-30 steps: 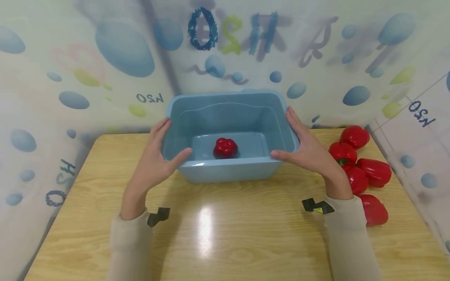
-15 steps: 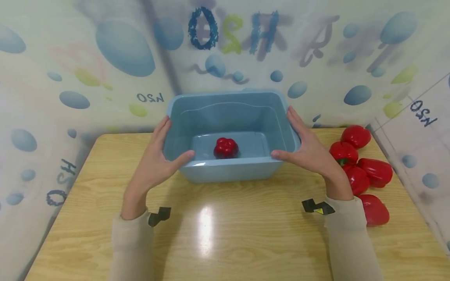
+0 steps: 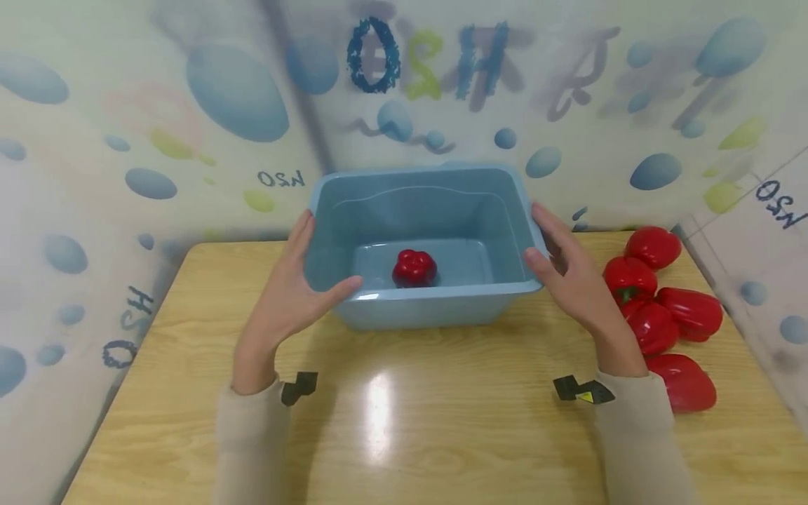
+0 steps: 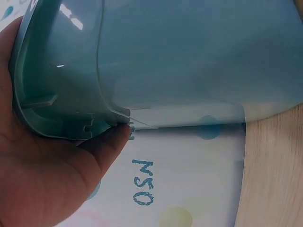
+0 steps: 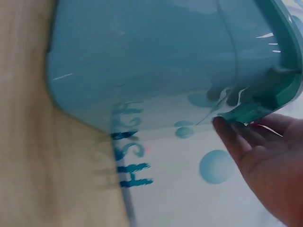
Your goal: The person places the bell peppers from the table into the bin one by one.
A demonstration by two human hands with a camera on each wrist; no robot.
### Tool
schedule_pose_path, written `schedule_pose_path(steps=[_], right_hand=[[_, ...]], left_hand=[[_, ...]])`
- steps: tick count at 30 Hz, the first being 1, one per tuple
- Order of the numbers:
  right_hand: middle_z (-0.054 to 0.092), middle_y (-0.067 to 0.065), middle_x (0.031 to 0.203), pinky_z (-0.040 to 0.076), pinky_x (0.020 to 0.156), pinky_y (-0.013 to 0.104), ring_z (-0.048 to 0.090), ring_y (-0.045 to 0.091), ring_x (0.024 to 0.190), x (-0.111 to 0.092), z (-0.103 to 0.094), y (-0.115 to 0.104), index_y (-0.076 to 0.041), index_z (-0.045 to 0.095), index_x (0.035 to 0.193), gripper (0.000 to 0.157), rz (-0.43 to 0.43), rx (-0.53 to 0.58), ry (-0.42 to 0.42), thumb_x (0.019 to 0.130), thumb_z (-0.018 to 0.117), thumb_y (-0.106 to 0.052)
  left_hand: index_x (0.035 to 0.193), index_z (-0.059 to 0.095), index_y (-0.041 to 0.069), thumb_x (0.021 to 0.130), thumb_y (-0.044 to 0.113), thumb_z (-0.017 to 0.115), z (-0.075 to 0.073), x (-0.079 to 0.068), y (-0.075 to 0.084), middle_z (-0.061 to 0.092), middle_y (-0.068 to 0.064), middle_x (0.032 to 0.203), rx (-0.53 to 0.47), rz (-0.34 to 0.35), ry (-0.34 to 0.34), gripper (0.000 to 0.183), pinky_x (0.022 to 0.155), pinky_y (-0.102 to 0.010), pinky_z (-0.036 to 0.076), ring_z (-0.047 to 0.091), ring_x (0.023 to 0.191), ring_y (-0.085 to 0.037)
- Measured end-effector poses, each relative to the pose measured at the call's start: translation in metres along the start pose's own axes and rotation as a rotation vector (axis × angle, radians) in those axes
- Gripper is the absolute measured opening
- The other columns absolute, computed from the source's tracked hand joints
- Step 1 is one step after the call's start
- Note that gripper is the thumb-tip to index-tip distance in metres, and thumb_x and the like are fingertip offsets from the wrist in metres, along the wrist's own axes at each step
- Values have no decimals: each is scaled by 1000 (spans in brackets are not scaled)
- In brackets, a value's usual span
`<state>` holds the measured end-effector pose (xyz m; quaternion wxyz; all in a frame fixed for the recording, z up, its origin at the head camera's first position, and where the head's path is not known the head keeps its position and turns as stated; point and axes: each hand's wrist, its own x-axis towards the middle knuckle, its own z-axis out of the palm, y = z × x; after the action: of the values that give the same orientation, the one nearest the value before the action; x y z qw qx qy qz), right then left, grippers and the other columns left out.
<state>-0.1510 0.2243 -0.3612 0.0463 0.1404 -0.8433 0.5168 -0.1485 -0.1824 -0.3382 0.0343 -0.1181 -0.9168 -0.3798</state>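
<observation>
A light blue plastic bin (image 3: 435,308) stands on the table against the wall, with one red bell pepper (image 3: 414,268) on its floor. My left hand (image 3: 293,298) grips the bin's left end, its thumb over the front rim and its fingers along the outer side. In the left wrist view, the left fingers (image 4: 111,144) reach under the bin's rim. At the opposite end is my right hand (image 3: 577,287), its thumb off the front rim and at the outer right edge. The right wrist view shows right fingers (image 5: 232,139) extended under the rim; the thumb is hidden there.
Several red bell peppers (image 3: 691,313) lie in a group on the right of the wooden table (image 3: 442,421), close to my right forearm. A wall covering (image 3: 208,168) with blue spots and lettering rises behind the bin and along both sides.
My right thumb has come off the bin's front rim and moved to its outer right edge. The left hand keeps its hold. The whole head view has shifted slightly.
</observation>
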Motion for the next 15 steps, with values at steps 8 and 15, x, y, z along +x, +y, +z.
schedule_pose_path(steps=[8,15], right_hand=[[48,4,157,44,98,4,53,8,138,-32,-6,16,-26,44,153,51,52,-20,169,103,54,-22],[58,-4,146,43,94,-1,55,-12,121,-65,-11,25,-23,52,147,51,108,-83,304,98,64,-17]], left_hand=[[162,4,34,82,56,77,2,-1,3,0,17,170,-1,-25,-13,111,122,-67,23,10,160,-21],[162,3,33,82,58,76,0,-1,3,-1,16,170,-8,-47,-17,111,123,-67,22,9,160,-21]])
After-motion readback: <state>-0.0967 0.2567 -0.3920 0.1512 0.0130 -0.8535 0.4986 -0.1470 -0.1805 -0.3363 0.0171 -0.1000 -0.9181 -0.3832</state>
